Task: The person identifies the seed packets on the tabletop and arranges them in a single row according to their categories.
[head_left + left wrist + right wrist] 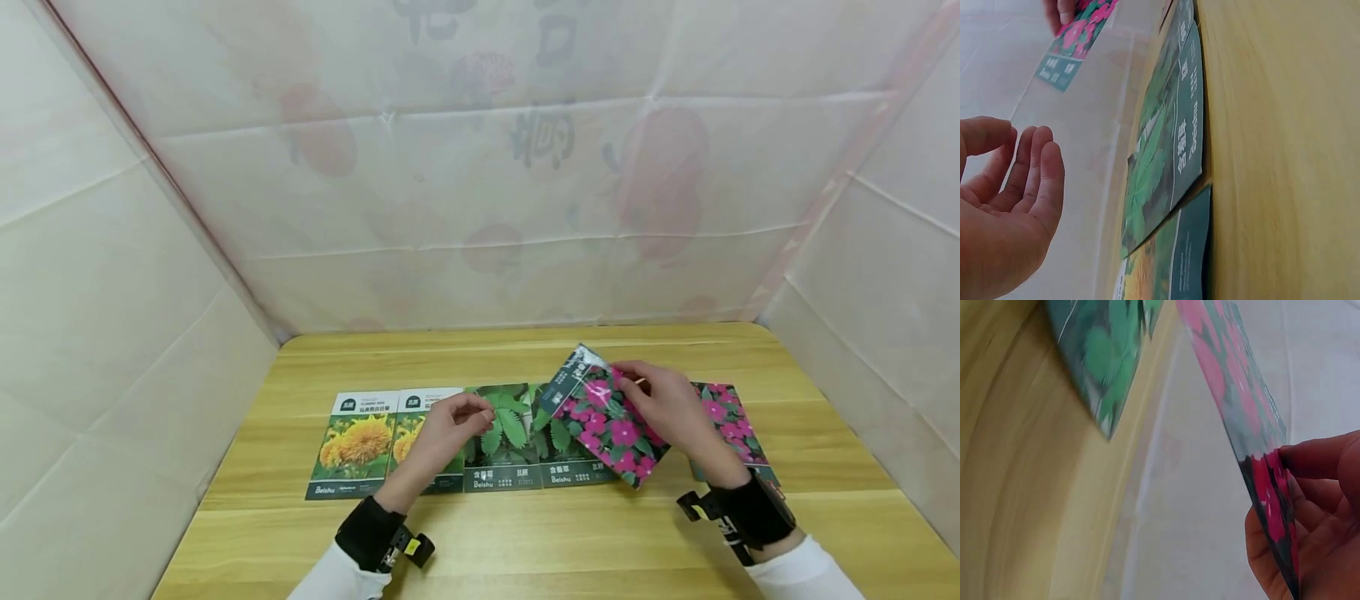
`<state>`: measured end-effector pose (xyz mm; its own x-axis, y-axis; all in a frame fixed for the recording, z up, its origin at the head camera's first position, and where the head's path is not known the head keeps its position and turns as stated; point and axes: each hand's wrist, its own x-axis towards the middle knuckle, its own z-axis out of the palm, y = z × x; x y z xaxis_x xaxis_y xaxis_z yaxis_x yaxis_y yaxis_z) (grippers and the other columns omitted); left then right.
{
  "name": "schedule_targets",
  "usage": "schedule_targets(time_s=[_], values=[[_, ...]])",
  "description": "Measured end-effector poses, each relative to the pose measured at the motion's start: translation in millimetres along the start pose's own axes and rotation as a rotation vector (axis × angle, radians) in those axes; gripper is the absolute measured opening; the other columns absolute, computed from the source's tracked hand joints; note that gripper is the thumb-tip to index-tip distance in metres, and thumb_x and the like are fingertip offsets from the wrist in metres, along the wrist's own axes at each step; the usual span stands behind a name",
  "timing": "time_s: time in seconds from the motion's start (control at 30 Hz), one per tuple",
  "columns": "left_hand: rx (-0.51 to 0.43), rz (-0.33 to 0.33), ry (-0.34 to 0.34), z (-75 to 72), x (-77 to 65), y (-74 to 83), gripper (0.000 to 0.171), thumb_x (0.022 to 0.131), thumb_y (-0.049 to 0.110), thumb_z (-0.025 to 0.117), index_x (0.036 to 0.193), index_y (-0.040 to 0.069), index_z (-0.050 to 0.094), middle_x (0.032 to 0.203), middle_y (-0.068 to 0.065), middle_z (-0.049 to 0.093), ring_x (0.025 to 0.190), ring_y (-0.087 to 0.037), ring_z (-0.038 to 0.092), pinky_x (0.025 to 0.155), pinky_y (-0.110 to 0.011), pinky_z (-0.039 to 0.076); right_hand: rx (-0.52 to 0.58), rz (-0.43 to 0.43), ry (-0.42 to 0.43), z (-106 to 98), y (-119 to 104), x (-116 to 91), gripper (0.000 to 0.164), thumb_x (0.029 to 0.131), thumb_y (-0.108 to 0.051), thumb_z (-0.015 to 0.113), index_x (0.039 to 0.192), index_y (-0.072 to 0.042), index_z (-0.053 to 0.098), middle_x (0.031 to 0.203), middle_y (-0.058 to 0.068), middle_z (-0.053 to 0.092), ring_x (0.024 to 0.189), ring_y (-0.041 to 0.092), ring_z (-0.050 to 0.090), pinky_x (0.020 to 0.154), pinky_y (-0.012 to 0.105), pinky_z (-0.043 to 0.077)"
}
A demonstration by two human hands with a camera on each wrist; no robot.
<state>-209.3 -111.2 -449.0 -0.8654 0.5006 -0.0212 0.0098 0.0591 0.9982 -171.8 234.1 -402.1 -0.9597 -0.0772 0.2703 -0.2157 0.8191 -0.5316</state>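
Note:
My right hand (670, 410) pinches a seed packet with pink flowers (600, 421) by its edge, thumb on the front. The packet is tilted, its dark header toward the upper left, and it overlaps a green-leaf seed packet (562, 468) in the head view. My left hand (448, 435) hovers over the row with its fingers loosely bent and nothing in it. Beneath and beside it lie another green-leaf packet (504, 467) and a yellow-flower packet (448, 482). In the left wrist view, the thumb and index fingertip of the left hand (1013, 200) come close together.
At the left end of the row lies a second yellow-flower packet (352, 450). Another pink-flower packet (727, 417) lies at the right, partly behind the right hand. The wooden table (525, 542) is enclosed by pale sheet walls (420, 200) at the back and sides.

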Motion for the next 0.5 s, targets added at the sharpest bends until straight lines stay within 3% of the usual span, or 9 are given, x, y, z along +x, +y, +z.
schedule_targets(time_s=[0.13, 0.23, 0.37, 0.5], values=[[0.037, -0.019, -0.031, 7.2, -6.2, 19.7, 0.028, 0.108, 0.008, 0.056, 0.133, -0.004, 0.06, 0.13, -0.029, 0.059, 0.118, -0.047, 0.059, 0.106, -0.057, 0.05, 0.026, -0.012, -0.03, 12.4, -11.9, 0.2, 0.025, 0.103, -0.008, 0.066, 0.127, -0.002, 0.071, 0.103, 0.01, 0.075, 0.066, 0.01, 0.056, 0.054, 0.024, 0.042], [0.063, -0.026, -0.058, 9.9, -4.5, 16.5, 0.033, 0.109, 0.014, 0.056, 0.136, -0.003, 0.059, 0.133, -0.028, 0.058, 0.119, -0.047, 0.059, 0.107, -0.056, 0.05, 0.042, -0.02, -0.039, 17.9, -20.1, 0.3, 0.024, 0.102, -0.008, 0.067, 0.125, -0.003, 0.072, 0.101, 0.008, 0.074, 0.065, 0.008, 0.054, 0.053, 0.024, 0.042], [0.07, -0.021, -0.055, 11.3, 5.6, -4.0, 0.034, 0.107, 0.023, 0.062, 0.133, 0.001, 0.063, 0.126, -0.022, 0.065, 0.115, -0.043, 0.064, 0.102, -0.055, 0.054, 0.059, -0.031, -0.051, 21.1, -30.4, 1.6, 0.023, 0.102, -0.008, 0.067, 0.124, -0.004, 0.073, 0.099, 0.005, 0.074, 0.063, 0.008, 0.052, 0.052, 0.024, 0.041], [0.071, -0.019, -0.04, 15.5, 7.3, -3.7, 0.031, 0.106, 0.02, 0.063, 0.131, 0.001, 0.065, 0.118, -0.016, 0.068, 0.109, -0.043, 0.066, 0.098, -0.055, 0.057, 0.077, -0.038, -0.063, 22.9, -37.7, 2.3, 0.023, 0.102, -0.008, 0.067, 0.124, -0.004, 0.073, 0.098, 0.003, 0.074, 0.065, 0.009, 0.051, 0.054, 0.024, 0.042]])
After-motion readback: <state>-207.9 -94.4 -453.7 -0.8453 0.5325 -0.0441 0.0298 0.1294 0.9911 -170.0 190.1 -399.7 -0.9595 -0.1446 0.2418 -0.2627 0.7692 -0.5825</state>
